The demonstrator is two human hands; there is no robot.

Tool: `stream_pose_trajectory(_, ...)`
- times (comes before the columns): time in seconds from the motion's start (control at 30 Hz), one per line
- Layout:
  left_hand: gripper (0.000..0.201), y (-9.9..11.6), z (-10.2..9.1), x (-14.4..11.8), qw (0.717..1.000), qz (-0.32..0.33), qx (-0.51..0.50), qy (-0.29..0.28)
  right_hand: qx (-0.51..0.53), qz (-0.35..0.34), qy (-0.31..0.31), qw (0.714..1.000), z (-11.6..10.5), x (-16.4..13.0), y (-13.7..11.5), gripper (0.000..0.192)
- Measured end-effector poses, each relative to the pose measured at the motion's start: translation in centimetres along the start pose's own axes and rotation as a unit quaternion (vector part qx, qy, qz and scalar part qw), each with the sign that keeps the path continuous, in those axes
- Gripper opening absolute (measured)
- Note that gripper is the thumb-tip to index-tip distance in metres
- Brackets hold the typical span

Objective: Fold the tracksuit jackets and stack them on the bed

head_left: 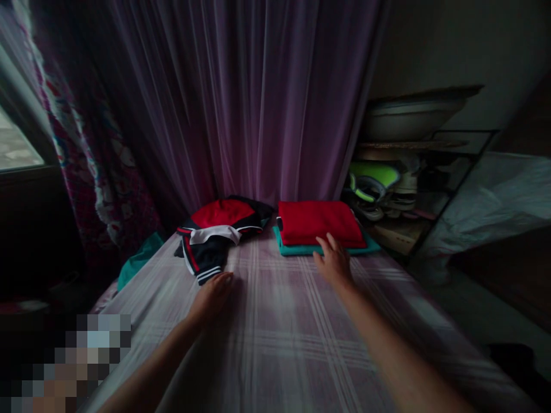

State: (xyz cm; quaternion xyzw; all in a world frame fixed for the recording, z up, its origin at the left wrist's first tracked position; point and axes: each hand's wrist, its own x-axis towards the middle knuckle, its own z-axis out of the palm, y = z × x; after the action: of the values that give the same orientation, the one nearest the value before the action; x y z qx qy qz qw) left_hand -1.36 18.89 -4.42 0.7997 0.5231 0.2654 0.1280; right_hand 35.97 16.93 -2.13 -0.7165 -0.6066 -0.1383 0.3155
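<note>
The left hand (217, 287) meets a dark garment's (207, 252) white-striped cuff (209, 275) — grip unclear; the right hand (336, 263), well apart, spreads its fingers by folded red cloth (321, 222) — any lettering too dim to read.

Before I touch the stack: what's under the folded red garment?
A teal cloth lies under the folded red garment, showing at the front and both sides. Its middle is covered; anything between them can't be seen.
</note>
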Motion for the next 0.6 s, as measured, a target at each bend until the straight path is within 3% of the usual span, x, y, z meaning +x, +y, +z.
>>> stream_pose_trajectory(0.13, 0.033, -2.0, -1.5, -1.3, 0.999, 0.026, 0.027, 0.008, 0.01, -0.024, -0.048, 0.999, 1.8, -7.3, -3.7, 0.041)
stream_pose_trajectory(0.23, 0.034, -1.9, -1.5, -2.1, 0.999, 0.013, 0.039, 0.027, -0.004, -0.032, -0.071, 0.997, 1.9, -10.4, -5.0, 0.037)
stream_pose_trajectory(0.47, 0.032, -1.6, -1.5, -2.5, 0.99, -0.041, 0.084, 0.102, 0.023, -0.032, -0.075, 0.996, 1.4, -10.9, -5.0, 0.031)
stream_pose_trajectory(0.6, 0.033, -2.8, -3.2, -0.5, 0.979, -0.117, 0.095, 0.135, 0.038, -0.039, -0.073, 0.996, 1.5, -10.9, -4.8, 0.03)
